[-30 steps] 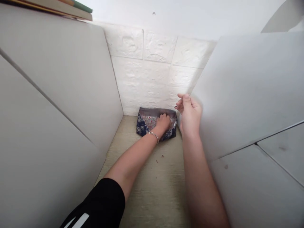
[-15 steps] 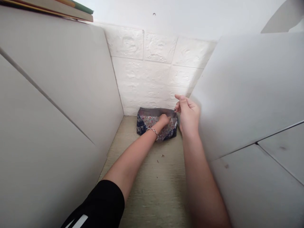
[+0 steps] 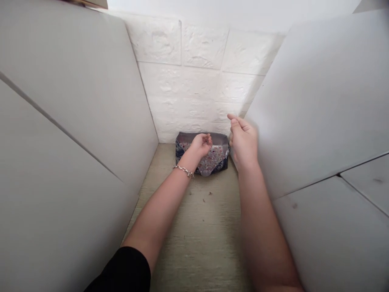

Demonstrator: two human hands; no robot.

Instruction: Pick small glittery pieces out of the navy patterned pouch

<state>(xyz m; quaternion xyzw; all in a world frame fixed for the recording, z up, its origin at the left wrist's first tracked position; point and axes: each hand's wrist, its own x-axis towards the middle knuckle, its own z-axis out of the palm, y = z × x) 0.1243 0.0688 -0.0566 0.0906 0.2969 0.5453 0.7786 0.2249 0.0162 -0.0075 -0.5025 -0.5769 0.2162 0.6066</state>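
A dark patterned pouch or box (image 3: 225, 161) stands against the back wall, filled with many small pink, red and clear beads (image 3: 212, 158). Over its middle is my left hand (image 3: 202, 144), turned partly palm up, the fingers curled in; what they hold is too small to make out. A silver chain bracelet (image 3: 184, 170) circles the left wrist. My right hand (image 3: 244, 140) is raised just right of the pouch, its thumb against the curled fingers and one finger pointing left; anything within its grip is hidden.
Pale cabinet panels rise on the left (image 3: 75, 101) and right (image 3: 319, 101). Behind the pouch is a white brick-textured wall (image 3: 200, 85). Small dark specks (image 3: 210, 193) lie on the wood-grain surface (image 3: 200, 243). Part of a stacked item (image 3: 97, 3) shows at top left.
My left hand has lifted out of the beads and turned its fingers upward. My right hand stays raised beside the pouch, nearly unchanged. The view has tilted slightly down.
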